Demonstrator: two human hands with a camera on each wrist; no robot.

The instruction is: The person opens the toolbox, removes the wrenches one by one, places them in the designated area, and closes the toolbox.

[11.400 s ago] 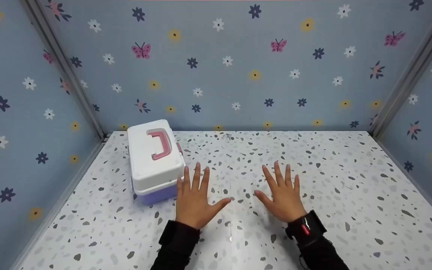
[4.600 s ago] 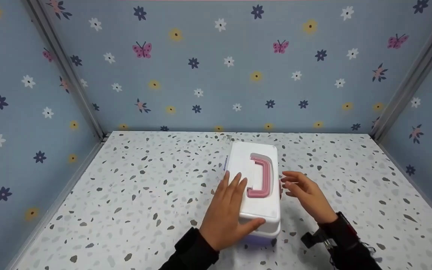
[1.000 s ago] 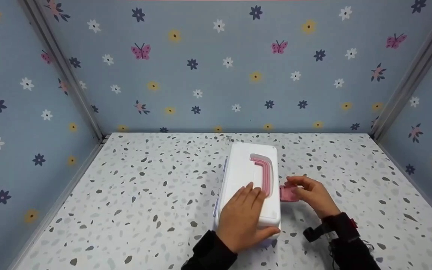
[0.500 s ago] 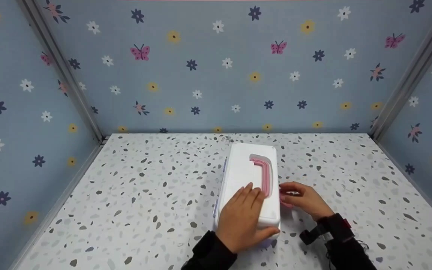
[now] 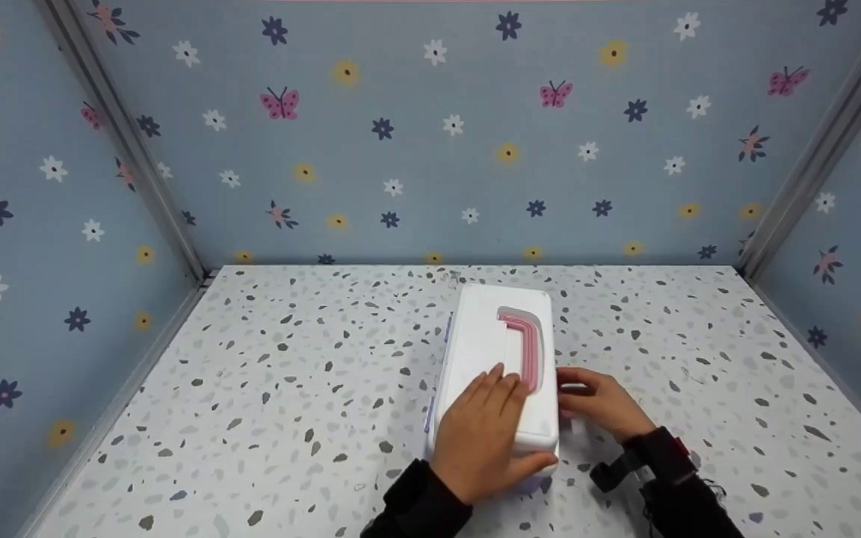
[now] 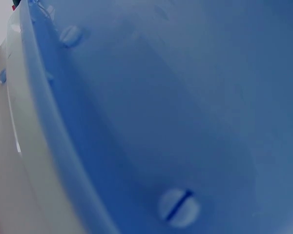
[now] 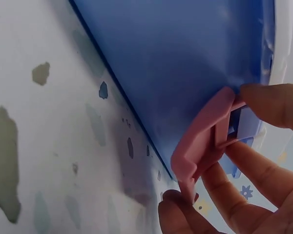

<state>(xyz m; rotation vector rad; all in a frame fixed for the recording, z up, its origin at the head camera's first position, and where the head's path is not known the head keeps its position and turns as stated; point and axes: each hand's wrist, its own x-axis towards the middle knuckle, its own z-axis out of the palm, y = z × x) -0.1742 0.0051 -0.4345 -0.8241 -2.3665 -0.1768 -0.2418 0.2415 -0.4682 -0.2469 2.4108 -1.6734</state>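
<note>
A storage box with a white lid (image 5: 490, 306) and a purple-blue base (image 7: 180, 53) stands lengthwise at the table's middle. Its pink handle (image 5: 530, 351) lies folded in the lid's recess. My left hand (image 5: 479, 441) rests on the near part of the lid, fingertips by the handle, thumb along the near edge. At the box's right side my right hand (image 5: 610, 403) pinches the pink latch (image 7: 205, 131), which hangs tilted out from the base, with the thumb near its upper end and fingers round its lower part. The left wrist view shows the blue base wall (image 6: 161, 107) close up.
The box stands on a white speckled tabletop (image 5: 288, 418). Blue flower-patterned panels (image 5: 430, 149) enclose the back and both sides, joined by grey metal corner posts (image 5: 819, 142). Both wrists wear black bands (image 5: 658, 456).
The box went from the far left to the middle. The latch, sticking out sideways a second ago, is now swung lower, and the right hand moved down with it. The left hand stays on the lid.
</note>
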